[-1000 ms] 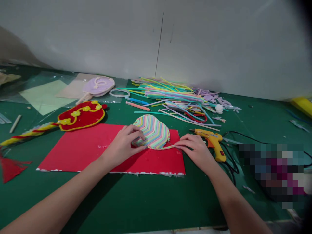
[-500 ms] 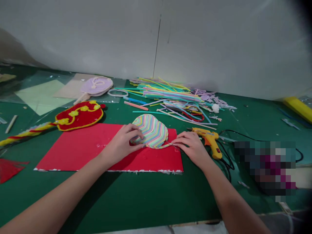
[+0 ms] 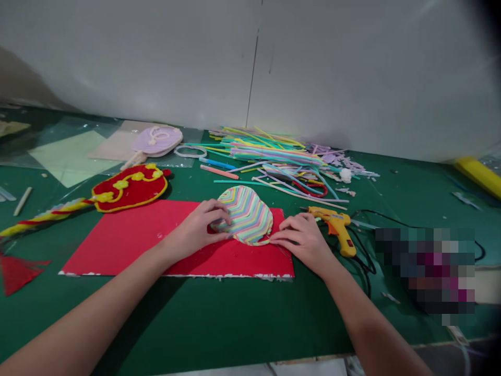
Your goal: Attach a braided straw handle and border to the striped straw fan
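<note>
A rounded panel of pastel pipe cleaners (image 3: 247, 214), striped in zigzags, lies on a red board (image 3: 129, 235). My left hand (image 3: 207, 222) grips the panel's left edge between thumb and fingers. At the lower right edge, my right hand (image 3: 303, 237) pinches the end of a pale pipe cleaner (image 3: 261, 242) that runs along the panel's rim. Just right of that hand, a yellow glue gun (image 3: 336, 224) lies on its side.
Behind the board lies a heap of pastel pipe cleaners (image 3: 270, 149), with red-handled scissors (image 3: 313, 189) in front. A red and yellow fan (image 3: 131, 193) and a lilac fan (image 3: 158, 140) are at left. The glue gun's black cord (image 3: 366, 261) trails rightward.
My right hand has moved slightly left and down, bringing the pipe cleaner's end closer to the panel. The panel has turned a little under my left hand.
</note>
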Motion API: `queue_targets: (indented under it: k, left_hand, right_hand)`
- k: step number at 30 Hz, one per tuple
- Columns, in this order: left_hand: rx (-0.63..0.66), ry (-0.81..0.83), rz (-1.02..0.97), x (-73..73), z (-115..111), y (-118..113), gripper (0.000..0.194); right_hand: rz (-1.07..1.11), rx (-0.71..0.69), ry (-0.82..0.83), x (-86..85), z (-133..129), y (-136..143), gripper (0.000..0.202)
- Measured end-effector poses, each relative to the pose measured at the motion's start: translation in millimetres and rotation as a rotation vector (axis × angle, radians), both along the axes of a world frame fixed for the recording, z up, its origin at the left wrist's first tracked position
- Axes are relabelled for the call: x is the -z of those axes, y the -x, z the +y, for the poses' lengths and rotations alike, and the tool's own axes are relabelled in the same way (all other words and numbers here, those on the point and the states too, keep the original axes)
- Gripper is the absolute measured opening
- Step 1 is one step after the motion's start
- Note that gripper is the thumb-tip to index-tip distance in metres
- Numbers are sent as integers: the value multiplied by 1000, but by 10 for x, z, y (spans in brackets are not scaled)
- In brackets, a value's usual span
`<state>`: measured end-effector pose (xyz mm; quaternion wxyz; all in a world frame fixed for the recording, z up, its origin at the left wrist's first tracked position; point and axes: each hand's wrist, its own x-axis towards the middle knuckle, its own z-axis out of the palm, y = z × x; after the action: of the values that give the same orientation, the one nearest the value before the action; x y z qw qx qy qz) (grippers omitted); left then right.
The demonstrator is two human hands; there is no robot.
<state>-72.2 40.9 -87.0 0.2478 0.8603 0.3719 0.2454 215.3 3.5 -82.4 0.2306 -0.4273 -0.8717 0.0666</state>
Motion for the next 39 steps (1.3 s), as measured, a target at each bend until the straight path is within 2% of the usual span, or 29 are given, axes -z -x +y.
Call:
queue_targets:
  k: [11,23,31,39]
  left_hand:
    - [26,57,30,-13,13,18,16]
    - [23,76,15,-49,7,-7,18]
    - [198,182,22,-128,246,-38,18]
    - [251,157,26,-74,321,-36,19]
  right_hand:
    - [-10,-53,-34,-25,-15,53,22]
    - [54,-112,26,-2,-26,67,20]
    - [77,-110,44,-29,-52,113,16]
    - [100,-54,120,-5,-39,155,12]
